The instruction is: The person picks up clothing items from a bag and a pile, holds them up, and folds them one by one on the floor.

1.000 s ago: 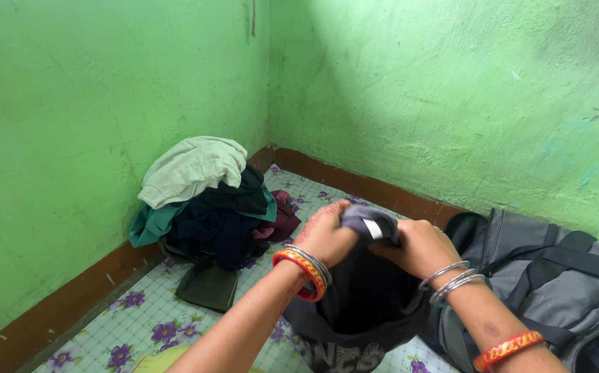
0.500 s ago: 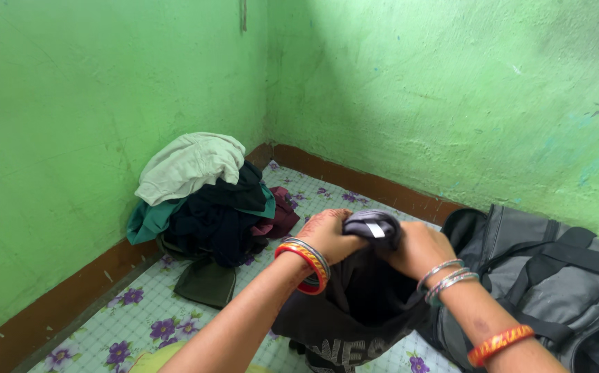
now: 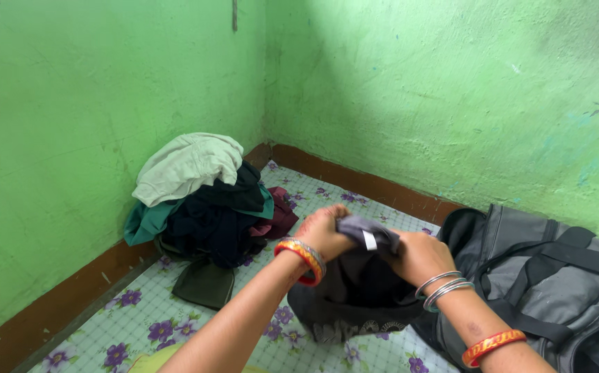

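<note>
Both my hands hold a dark grey garment (image 3: pixel 355 290) up over the flowered floor mat. My left hand (image 3: pixel 324 231) grips its bunched top edge from the left. My right hand (image 3: pixel 420 255) grips the same rolled edge from the right, next to a small white tag. The rest of the cloth hangs down and its lower end rests crumpled on the mat. I wear orange and silver bangles on both wrists.
A heap of clothes (image 3: pixel 199 200) with a pale green piece on top lies against the left wall. A grey duffel bag (image 3: pixel 541 276) sits open at the right. Green walls meet in the corner, and the floor mat (image 3: pixel 154 324) has purple flowers.
My hands have kept rolling the top of the garment, and more of its lower part has gathered upward off the mat. The view shifted slightly.
</note>
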